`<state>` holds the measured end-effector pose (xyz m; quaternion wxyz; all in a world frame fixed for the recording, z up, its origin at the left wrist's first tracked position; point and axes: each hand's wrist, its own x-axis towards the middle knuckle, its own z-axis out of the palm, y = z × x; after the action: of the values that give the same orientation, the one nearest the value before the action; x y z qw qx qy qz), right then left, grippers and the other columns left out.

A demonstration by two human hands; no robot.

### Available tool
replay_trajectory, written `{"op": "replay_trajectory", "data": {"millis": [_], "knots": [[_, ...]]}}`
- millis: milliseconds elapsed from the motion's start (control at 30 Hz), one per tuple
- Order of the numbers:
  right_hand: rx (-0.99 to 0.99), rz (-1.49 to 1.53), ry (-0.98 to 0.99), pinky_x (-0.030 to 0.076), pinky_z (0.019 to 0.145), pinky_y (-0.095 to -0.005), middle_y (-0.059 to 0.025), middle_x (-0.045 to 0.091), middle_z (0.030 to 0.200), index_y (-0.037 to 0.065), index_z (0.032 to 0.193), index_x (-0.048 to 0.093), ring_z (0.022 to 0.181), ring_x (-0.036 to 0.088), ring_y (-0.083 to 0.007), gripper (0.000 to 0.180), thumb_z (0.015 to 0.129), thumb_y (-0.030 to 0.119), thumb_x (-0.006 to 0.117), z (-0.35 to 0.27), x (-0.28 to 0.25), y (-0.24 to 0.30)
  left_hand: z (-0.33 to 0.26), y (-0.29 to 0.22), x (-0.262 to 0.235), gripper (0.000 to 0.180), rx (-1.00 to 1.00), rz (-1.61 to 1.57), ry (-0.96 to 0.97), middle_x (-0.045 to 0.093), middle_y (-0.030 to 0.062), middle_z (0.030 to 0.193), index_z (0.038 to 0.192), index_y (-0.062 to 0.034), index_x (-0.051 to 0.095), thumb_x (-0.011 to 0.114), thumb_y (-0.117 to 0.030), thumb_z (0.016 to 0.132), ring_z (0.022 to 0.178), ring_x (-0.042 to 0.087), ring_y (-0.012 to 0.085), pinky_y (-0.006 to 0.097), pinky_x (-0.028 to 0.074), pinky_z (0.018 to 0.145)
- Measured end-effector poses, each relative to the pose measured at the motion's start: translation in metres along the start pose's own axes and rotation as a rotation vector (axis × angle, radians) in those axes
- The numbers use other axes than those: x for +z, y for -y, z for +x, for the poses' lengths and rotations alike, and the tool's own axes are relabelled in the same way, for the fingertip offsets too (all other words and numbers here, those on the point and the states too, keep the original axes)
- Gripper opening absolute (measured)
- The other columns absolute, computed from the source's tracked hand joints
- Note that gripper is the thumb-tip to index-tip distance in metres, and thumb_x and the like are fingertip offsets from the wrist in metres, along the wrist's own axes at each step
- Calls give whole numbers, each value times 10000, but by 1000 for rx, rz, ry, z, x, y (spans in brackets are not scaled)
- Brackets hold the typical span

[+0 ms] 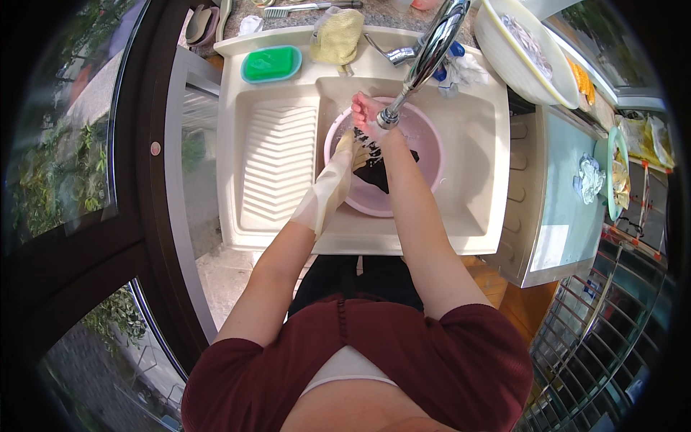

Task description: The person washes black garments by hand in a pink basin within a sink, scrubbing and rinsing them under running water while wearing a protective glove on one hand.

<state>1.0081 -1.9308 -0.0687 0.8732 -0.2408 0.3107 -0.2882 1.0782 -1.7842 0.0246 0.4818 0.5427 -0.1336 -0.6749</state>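
A pink round basin [430, 137] stands in the bowl of a cream sink, with a dark cloth [374, 175] inside it. Over the basin, my bare right hand [367, 115] is held beside the tap head, its fingers loosely bent and nothing seen in them. My left hand [347, 151] wears a translucent whitish glove and reaches into the basin at the edge of the dark cloth. Its fingers are partly hidden by splashing water. The chrome tap [425, 68] comes down from the back, with water falling below its head.
Left of the bowl is a ribbed washboard slope [277, 165]. On the back ledge are a green soap bar [271, 64] in a dish, a yellowish cloth [338, 34] and crumpled plastic [464, 73]. A large white basin [497, 43] stands back right; a brush [288, 12] lies behind.
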Motion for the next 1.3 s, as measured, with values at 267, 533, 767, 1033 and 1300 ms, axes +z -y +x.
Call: {"op": "replay_trajectory", "data": {"millis": [267, 533, 767, 1033, 1300], "knots": [[118, -2160, -267, 448, 899, -456, -144, 603, 1151, 44, 1280, 522, 1116, 536, -302, 689, 747, 420, 743, -133, -68, -68, 29, 28, -34, 746, -72, 244, -52, 394, 177, 1456, 1454, 28, 289, 410, -533, 976, 1313, 406, 249, 342, 270, 1111], [-290, -1882, 248, 459, 828, -439, -135, 618, 874, 38, 894, 638, 903, 587, -340, 177, 762, 127, 716, -165, -48, 47, 38, 28, 7, 616, 158, 1466, 13, 567, 160, 1268, 1470, -193, 284, 452, -416, 921, 1099, 574, 357, 422, 458, 924], [-349, -1862, 450, 371, 954, -398, -78, 602, 1025, 73, 980, 656, 1058, 534, -275, 266, 729, 118, 734, -201, 17, 162, -29, -42, 76, 392, -162, 1198, 24, 689, 98, 1059, 1224, -252, 634, 506, -350, 866, 964, 654, 272, 362, 506, 847], [-433, -1694, 72, 446, 947, -407, -95, 618, 1134, 130, 1088, 667, 1099, 555, -297, 313, 781, 169, 715, -138, -56, 115, 43, 31, -22, 520, -385, 1398, -504, 690, 98, 1072, 1139, -182, 677, 491, -588, 873, 1022, 650, 268, 349, 500, 848], [273, -1667, -434, 425, 1010, -433, -272, 543, 1213, -55, 1379, 336, 1170, 516, -411, 730, 827, 256, 700, -127, -162, -31, 45, 36, 19, 514, -162, 1610, -325, 650, 99, 1138, 1239, -169, 548, 382, -542, 928, 1086, 605, 298, 442, 476, 901]]}}
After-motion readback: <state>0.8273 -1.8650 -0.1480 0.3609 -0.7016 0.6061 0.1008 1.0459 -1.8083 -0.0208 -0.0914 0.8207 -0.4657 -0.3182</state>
